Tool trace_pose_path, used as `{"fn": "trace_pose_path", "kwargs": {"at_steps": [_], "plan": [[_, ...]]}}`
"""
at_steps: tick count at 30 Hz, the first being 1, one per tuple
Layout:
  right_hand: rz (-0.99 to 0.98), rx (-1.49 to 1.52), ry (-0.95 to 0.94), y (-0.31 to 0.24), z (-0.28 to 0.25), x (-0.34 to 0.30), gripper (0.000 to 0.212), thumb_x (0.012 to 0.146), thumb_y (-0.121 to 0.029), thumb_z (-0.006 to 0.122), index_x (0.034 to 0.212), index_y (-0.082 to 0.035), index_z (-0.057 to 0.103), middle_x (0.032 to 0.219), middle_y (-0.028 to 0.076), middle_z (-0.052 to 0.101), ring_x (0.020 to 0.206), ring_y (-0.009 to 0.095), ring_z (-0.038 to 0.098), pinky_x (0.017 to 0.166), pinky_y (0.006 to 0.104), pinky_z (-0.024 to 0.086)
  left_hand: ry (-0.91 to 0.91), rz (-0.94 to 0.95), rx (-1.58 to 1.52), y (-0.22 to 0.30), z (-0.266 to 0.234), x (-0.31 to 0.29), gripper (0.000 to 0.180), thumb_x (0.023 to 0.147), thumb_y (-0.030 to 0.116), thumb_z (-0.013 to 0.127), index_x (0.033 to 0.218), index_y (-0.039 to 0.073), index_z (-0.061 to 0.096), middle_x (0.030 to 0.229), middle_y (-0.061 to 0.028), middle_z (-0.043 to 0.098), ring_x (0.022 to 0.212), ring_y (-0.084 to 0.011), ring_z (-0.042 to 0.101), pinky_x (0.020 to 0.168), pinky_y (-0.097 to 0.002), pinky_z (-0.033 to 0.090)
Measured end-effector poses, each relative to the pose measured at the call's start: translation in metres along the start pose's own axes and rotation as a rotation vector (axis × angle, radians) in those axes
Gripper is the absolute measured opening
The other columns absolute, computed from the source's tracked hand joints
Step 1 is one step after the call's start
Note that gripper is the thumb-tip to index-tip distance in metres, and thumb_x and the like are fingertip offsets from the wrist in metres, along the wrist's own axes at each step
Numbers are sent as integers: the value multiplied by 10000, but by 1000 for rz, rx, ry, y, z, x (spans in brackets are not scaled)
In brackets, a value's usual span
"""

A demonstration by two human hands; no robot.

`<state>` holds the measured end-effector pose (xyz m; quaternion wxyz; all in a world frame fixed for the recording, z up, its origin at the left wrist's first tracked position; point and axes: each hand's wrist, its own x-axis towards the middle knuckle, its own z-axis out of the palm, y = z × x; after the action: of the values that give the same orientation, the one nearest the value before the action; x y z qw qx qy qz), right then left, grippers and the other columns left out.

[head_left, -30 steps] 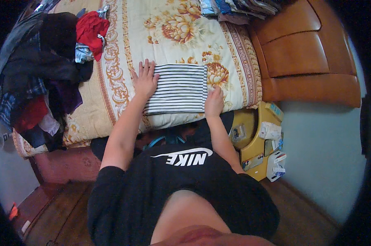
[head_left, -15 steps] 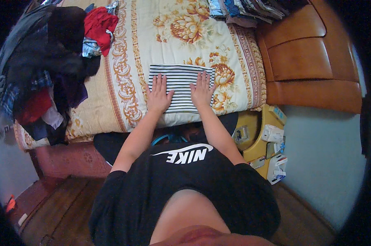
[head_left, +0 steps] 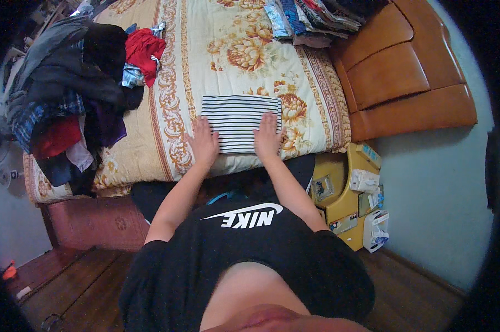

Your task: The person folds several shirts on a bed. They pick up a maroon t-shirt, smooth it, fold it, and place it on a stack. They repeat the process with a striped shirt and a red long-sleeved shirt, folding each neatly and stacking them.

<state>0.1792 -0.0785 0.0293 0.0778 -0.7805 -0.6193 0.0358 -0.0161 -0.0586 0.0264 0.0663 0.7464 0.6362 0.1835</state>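
A black-and-white striped garment (head_left: 240, 124), folded into a flat rectangle, lies on the flowered bedspread (head_left: 211, 27) near the bed's front edge. My left hand (head_left: 204, 143) rests at its left side, fingers stretched out and partly over the edge. Over on the right side, my right hand (head_left: 267, 137) lies flat on the stripes with its fingertips pointing away from me. Neither hand grips anything. What is under the palms is hidden.
A loose heap of dark clothes (head_left: 67, 72) covers the bed's left, with a red garment (head_left: 142, 52) beside it. Folded clothes (head_left: 316, 22) stand stacked at the far right by the brown headboard (head_left: 393, 72). A yellow bedside cabinet (head_left: 344, 193) holds small items.
Both hands have slid toward me over the striped garment, and the left one has shifted out to its left edge. The whole view has tilted slightly, showing more of the far left.
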Motion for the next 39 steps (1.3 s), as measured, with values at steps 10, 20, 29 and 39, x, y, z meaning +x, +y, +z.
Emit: {"fn": "trace_pose_path", "kwargs": {"at_steps": [10, 20, 29, 39], "plan": [[-67, 70, -83, 9, 24, 59, 612, 869, -442, 400, 1388, -192, 193, 1460, 20, 129, 1340, 245, 117, 971, 661, 65, -278, -33, 105, 7, 20, 79, 631, 846, 527, 373, 1381, 229, 222, 1449, -46, 173, 1339, -232, 133, 993, -628, 42], [-87, 105, 121, 38, 23, 38, 733, 839, -328, 508, 1326, 91, 154, 1398, 274, 113, 1308, 375, 130, 1067, 440, 137, -97, 68, -44, -26, 30, 57, 720, 821, 419, 483, 1372, 55, 196, 1432, -143, 181, 1328, -264, 163, 1061, -465, 82], [302, 464, 38, 33, 6, -10, 769, 758, -197, 636, 1306, 79, 172, 1288, 274, 317, 1203, 381, 313, 1003, 419, 264, 166, -178, -446, -20, 30, -41, 718, 785, 252, 594, 1297, -96, 230, 1264, -263, 387, 1129, -374, 420, 968, -399, 313], [577, 1848, -683, 66, 12, 32, 325, 778, -59, 601, 1086, 16, 529, 995, 148, 612, 876, 262, 612, 759, 400, 512, -126, -1192, -1966, 30, 15, -34, 527, 823, 468, 539, 1215, 132, 434, 1192, -77, 506, 1050, -294, 511, 873, -542, 389]]}}
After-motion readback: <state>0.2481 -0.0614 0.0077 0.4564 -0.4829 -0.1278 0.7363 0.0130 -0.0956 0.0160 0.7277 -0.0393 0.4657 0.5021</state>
